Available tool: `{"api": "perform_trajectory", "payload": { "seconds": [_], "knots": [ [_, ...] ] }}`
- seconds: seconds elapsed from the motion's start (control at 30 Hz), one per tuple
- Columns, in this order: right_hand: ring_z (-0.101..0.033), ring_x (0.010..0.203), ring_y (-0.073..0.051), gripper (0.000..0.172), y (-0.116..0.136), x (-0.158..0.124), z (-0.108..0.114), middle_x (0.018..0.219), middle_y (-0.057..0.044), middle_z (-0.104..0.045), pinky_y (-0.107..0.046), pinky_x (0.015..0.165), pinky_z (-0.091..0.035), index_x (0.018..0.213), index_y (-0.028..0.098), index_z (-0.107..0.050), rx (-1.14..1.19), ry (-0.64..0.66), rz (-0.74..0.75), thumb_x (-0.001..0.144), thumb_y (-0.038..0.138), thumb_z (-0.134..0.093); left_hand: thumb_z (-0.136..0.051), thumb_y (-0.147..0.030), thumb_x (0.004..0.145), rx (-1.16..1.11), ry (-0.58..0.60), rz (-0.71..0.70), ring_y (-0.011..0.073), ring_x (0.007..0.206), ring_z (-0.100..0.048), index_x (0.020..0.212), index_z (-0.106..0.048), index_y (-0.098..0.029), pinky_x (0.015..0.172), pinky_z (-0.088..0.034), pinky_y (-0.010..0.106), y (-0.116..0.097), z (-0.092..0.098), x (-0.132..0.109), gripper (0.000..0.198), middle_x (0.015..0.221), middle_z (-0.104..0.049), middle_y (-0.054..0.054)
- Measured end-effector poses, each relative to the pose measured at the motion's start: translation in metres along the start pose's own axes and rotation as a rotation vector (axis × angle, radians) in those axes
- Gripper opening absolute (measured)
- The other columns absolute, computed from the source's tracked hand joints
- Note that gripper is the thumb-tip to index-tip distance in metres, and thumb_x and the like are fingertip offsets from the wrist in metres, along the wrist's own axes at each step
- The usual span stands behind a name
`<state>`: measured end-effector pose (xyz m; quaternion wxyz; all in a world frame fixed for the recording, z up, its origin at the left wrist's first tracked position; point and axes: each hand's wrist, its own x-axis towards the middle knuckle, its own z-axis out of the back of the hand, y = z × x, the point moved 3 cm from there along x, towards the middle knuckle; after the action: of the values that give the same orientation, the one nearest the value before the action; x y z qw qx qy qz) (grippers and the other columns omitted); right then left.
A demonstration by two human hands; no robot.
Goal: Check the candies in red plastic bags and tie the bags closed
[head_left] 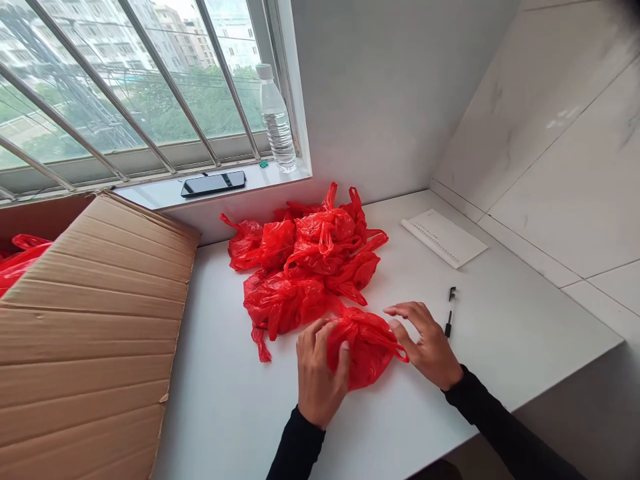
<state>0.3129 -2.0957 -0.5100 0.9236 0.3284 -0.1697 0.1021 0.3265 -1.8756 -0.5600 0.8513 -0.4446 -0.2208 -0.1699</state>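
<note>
A red plastic bag (pixel 367 357) with its top gathered lies on the white table between my hands. My left hand (pixel 321 367) rests against the bag's left side, fingers curved and thumb apart. To the right of the bag is my right hand (pixel 423 340), its thumb and fingers spread beside a loop of the bag's handle; whether it touches the loop I cannot tell. Just behind, a heap of several red plastic bags (pixel 285 293) is piled against the wall, many with handles sticking up. What the bags contain is hidden.
A large cardboard box (pixel 95 320) stands at the left with red bags (pixel 23 260) inside. A pen (pixel 449 313) and a white notepad (pixel 443 237) lie on the table (pixel 520 320) to the right. The windowsill holds a phone (pixel 213 185) and a water bottle (pixel 277 127).
</note>
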Motion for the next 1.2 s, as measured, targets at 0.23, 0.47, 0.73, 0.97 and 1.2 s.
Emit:
{"api": "perform_trajectory", "payload": {
  "seconds": [0.23,0.47,0.73,0.97,1.2],
  "knots": [
    [-0.064,0.099,-0.024,0.017,0.019,0.038,-0.032,0.102,-0.003,-0.072,-0.043,0.091,-0.055,0.109,0.029,-0.070,0.025,0.195,0.010,0.098,0.026,-0.058,-0.064,-0.020,0.094,0.000,0.009,0.043,0.0256,0.097,-0.061,0.100,-0.069,-0.022,0.085,-0.049,0.043,0.003,-0.004,0.011,0.008,0.102,-0.068,0.007],
    [-0.063,0.088,-0.022,0.017,0.009,0.029,-0.024,0.098,-0.004,-0.071,-0.037,0.077,-0.055,0.099,0.025,-0.067,0.040,0.145,-0.141,0.102,0.031,-0.051,-0.062,-0.014,0.095,-0.063,-0.083,0.076,0.0237,0.099,-0.061,0.101,-0.068,-0.023,0.086,-0.049,0.041,0.022,0.018,0.005,0.012,0.100,-0.069,0.005],
    [-0.058,0.112,-0.026,0.022,0.024,0.033,-0.036,0.117,-0.006,-0.066,-0.046,0.099,-0.051,0.118,0.027,-0.063,0.037,0.184,-0.072,0.097,0.033,-0.060,-0.063,-0.020,0.094,-0.135,0.002,0.087,0.0258,0.116,-0.058,0.134,-0.059,-0.023,0.097,-0.052,0.045,0.018,0.014,0.005,0.040,0.124,-0.064,0.010],
    [-0.062,0.097,-0.025,0.012,0.029,0.041,-0.050,0.098,-0.004,-0.070,-0.046,0.092,-0.051,0.101,0.028,-0.069,0.048,0.191,-0.037,0.097,0.030,-0.058,-0.064,-0.023,0.095,-0.160,-0.107,0.127,0.0229,0.097,-0.064,0.096,-0.071,-0.023,0.085,-0.054,0.040,0.022,0.015,0.005,0.007,0.099,-0.068,0.006],
    [-0.064,0.097,-0.025,0.016,0.005,0.034,-0.030,0.108,-0.011,-0.066,-0.043,0.086,-0.055,0.103,0.022,-0.056,0.108,0.005,-0.226,0.099,0.034,-0.047,-0.049,-0.021,0.101,-0.198,-0.235,0.333,0.0224,0.103,-0.066,0.112,-0.062,-0.022,0.089,-0.054,0.039,0.030,0.037,0.000,0.017,0.108,-0.069,0.007]
  ]
}}
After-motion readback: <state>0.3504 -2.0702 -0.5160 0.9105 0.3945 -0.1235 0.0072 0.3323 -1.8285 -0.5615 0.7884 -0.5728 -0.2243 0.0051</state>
